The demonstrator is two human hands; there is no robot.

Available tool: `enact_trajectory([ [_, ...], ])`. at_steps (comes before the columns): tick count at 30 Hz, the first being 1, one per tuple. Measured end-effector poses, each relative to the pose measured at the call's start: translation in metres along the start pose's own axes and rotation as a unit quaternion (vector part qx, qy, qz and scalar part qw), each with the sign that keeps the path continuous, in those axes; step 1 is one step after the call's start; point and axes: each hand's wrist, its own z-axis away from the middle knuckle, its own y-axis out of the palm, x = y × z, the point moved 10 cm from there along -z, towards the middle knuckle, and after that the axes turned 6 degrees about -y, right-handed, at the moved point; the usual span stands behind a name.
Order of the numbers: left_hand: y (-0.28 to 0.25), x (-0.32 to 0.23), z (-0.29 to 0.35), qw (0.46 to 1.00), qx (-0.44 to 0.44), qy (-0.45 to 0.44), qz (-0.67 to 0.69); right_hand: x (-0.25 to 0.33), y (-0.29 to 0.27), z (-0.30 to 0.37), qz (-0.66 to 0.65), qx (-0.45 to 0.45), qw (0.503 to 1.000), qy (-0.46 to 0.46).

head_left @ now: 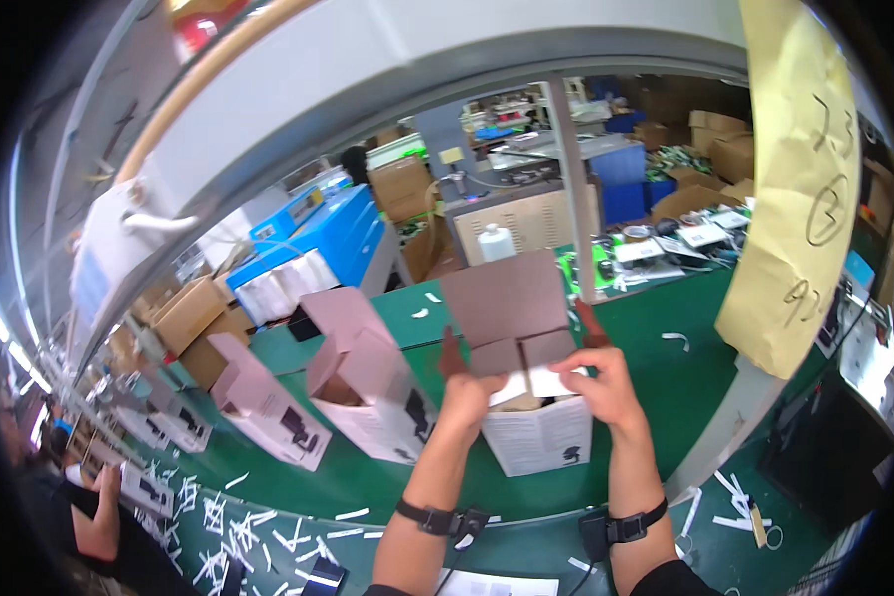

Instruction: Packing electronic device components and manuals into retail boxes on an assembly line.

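Two hands (464,399) (609,387), fingers (578,362) pinching white pieces (543,383) at carton (538,439) rim; green tabletop (666,407) extends rightward.

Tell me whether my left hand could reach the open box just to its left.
Probably yes: that open box stands close to the left hand, and the green tabletop between them looks free. The hand would first have to leave the box in front of you, which it is touching.
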Motion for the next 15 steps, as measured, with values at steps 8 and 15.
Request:
enact_trajectory([
  [8, 0.016, -0.013, -0.007, 0.984, 0.132, 0.12, 0.002, 0.004, -0.003, 0.0, -0.085, -0.047, 0.993, -0.072],
  [15, 0.034, -0.015, -0.006, 0.99, 0.076, -0.028, 0.118, 0.014, -0.021, -0.005, -0.12, -0.129, 0.983, -0.058],
])
